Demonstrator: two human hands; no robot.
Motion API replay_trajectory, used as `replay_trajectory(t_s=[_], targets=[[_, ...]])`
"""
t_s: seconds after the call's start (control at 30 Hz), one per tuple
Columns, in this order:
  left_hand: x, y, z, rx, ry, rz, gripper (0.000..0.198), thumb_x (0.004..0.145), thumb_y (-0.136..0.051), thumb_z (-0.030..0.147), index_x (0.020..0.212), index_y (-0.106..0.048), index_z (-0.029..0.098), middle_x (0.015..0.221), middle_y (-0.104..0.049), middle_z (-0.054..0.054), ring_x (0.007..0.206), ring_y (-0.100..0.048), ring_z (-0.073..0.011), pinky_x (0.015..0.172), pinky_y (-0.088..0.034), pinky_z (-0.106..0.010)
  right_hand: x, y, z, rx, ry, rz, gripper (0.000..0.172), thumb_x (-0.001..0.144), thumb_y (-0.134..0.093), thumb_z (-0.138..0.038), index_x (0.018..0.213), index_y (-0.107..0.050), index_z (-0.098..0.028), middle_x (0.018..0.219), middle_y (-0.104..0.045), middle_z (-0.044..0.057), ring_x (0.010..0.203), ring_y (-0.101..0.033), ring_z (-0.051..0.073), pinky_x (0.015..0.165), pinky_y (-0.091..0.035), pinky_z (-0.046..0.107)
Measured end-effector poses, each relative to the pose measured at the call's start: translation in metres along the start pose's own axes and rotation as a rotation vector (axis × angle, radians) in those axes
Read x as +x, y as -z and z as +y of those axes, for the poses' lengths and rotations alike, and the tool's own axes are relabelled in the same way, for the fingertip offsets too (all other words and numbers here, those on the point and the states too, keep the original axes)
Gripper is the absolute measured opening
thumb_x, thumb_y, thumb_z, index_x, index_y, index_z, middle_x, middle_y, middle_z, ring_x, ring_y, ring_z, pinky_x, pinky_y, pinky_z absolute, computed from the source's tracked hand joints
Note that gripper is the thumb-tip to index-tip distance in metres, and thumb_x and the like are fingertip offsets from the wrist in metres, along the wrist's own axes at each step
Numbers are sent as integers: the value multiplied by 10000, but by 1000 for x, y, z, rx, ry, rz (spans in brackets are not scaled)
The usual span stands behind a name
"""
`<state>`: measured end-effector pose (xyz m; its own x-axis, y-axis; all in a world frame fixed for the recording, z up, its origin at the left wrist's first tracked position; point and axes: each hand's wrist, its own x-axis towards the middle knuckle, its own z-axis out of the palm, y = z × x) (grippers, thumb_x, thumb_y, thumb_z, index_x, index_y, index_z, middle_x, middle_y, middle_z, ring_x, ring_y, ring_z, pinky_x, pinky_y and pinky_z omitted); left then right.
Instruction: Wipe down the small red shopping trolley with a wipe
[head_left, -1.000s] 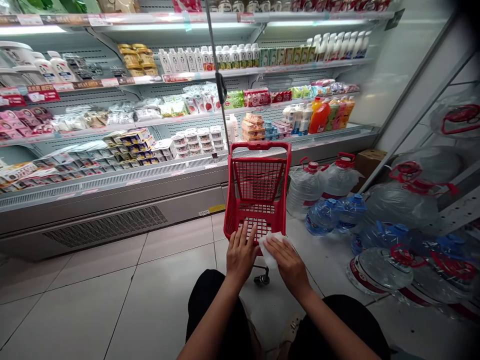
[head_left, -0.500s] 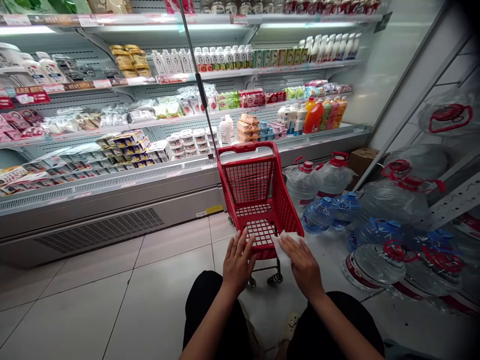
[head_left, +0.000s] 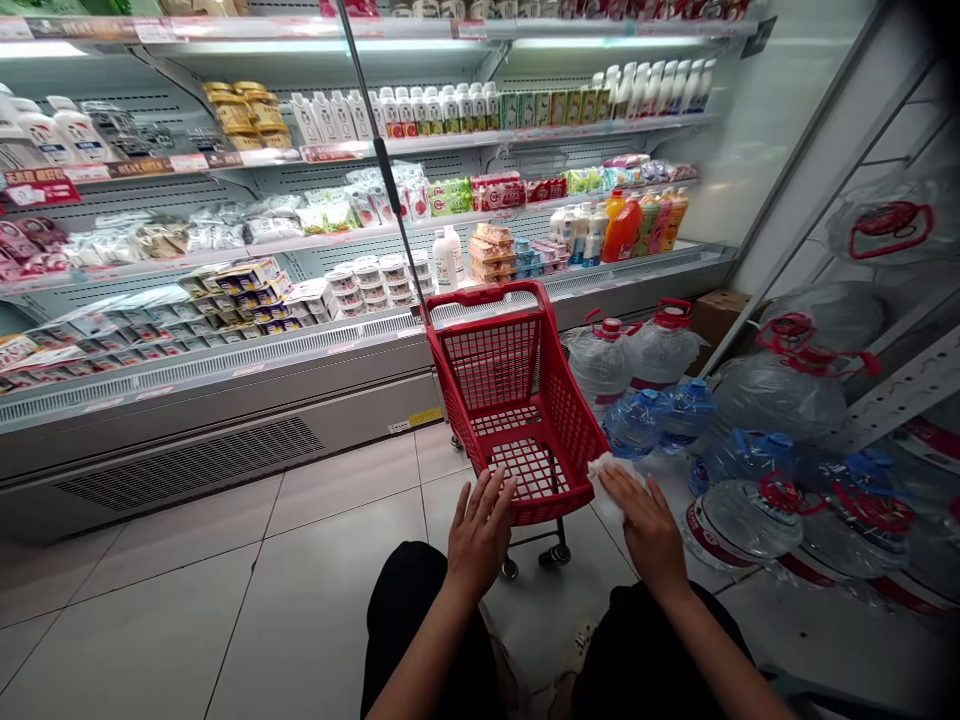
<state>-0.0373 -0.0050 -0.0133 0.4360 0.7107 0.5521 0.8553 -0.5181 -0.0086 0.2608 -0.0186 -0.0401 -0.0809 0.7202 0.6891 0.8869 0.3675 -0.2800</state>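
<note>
A small red shopping cart point(head_left: 574, 410) with mesh sides stands before my knees, its basket holding nothing. My right hand point(head_left: 651, 530) has a crumpled white tissue point(head_left: 608, 503) under its fingers, at the right corner of the cart's near rim. At the left end of that rim is my left hand point(head_left: 480, 535), fingers spread and holding nothing. Its fingertips are at the rim; whether they touch it I cannot tell. A thin dark pole point(head_left: 386, 175) rises from the cart's far left corner.
A refrigerated display case point(head_left: 360, 400) with bottles, cups and packets runs behind the cart. Several large clear water jugs point(head_left: 742, 525) and blue-capped bottles point(head_left: 637, 425) stand on the floor to the right. A cardboard box point(head_left: 720, 315) sits behind them. Pale tiles point(head_left: 330, 590) cover the floor.
My right hand has moved right with the tissue, out to the rim's corner. My left hand has hardly shifted. The cart is turned slightly, its near end further right.
</note>
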Motion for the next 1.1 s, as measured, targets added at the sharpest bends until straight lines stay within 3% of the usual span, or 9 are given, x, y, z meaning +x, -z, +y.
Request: replay_trajectory(t_s=[0.07, 0.17, 0.3, 0.37, 0.47, 0.6, 0.73, 0.9, 1.1], targets=[[1, -4, 9, -15, 31, 14, 674, 1028, -511, 172, 1658, -295, 275, 1697, -350, -19, 1591, -273, -239, 1306, -243, -452, 0, -7, -12, 34, -13, 9, 761, 969, -258, 6, 1649, -292, -336, 1575, -536, 18, 1498, -448, 195, 1283, -304, 512], [2, -8, 18, -27, 48, 20, 699, 1022, -511, 182, 1670, -259, 256, 1700, -345, -38, 1595, -261, -252, 1294, -270, -465, 4, -26, -54, 95, 74, -37, 758, 968, -258, -1, 1659, -261, -312, 1578, -532, 25, 1497, -449, 184, 1275, -331, 489], [3, -8, 14, -12, 10, 5, 710, 1026, -481, 179, 1681, -209, 206, 1681, -383, -49, 1587, -282, -222, 1317, -203, -451, 10, -38, -92, 131, 205, -109, 740, 974, -292, -9, 1659, -258, -287, 1579, -529, 16, 1498, -446, 173, 1273, -344, 450], [3, -5, 7, -4, -25, 3, 698, 1037, -477, 195, 1680, -207, 193, 1668, -405, -41, 1579, -300, -195, 1337, -117, -431, 10, -32, -84, 123, 244, -134, 738, 977, -306, -7, 1654, -272, -299, 1577, -529, 8, 1488, -459, 165, 1271, -349, 436], [6, 3, -7, 0, -94, -5, 652, 1066, -481, 255, 1673, -244, 225, 1652, -432, -13, 1566, -326, -165, 1342, -30, -398, 5, -17, -43, 94, 219, -122, 742, 979, -296, -4, 1649, -283, -322, 1581, -523, 3, 1479, -472, 168, 1273, -347, 445], [23, 12, -29, -15, -226, -75, 646, 1073, -506, 431, 1661, -289, 273, 1664, -416, -18, 1565, -336, -203, 1338, -96, -433, 0, -5, 17, 82, 19, -25, 747, 974, -265, -16, 1645, -301, -341, 1614, -483, -1, 1505, -437, 194, 1279, -342, 492], [47, 4, -42, -21, -303, -104, 638, 1059, -526, 516, 1636, -345, 313, 1668, -415, -23, 1555, -356, -211, 1320, -190, -449, 8, -13, 41, 174, -99, 1, 755, 953, -265, -23, 1621, -364, -359, 1636, -451, -29, 1524, -406, 191, 1297, -313, 507], [61, -24, -28, -10, -192, 8, 472, 1053, -584, 415, 1519, -525, 380, 1529, -590, 11, 1485, -468, -203, 1228, -361, -396, 27, -27, 32, 188, -186, 20, 779, 919, -296, -13, 1617, -380, -348, 1629, -463, -26, 1530, -394, 184, 1298, -324, 483], [59, -37, -8, 13, -118, 112, 425, 1048, -600, 422, 1472, -579, 394, 1452, -659, 21, 1394, -570, -194, 1166, -391, -371, 20, -35, -23, 246, 13, -100, 840, 892, -233, 38, 1645, -314, -325, 1631, -463, -10, 1544, -368, 173, 1282, -346, 484]])
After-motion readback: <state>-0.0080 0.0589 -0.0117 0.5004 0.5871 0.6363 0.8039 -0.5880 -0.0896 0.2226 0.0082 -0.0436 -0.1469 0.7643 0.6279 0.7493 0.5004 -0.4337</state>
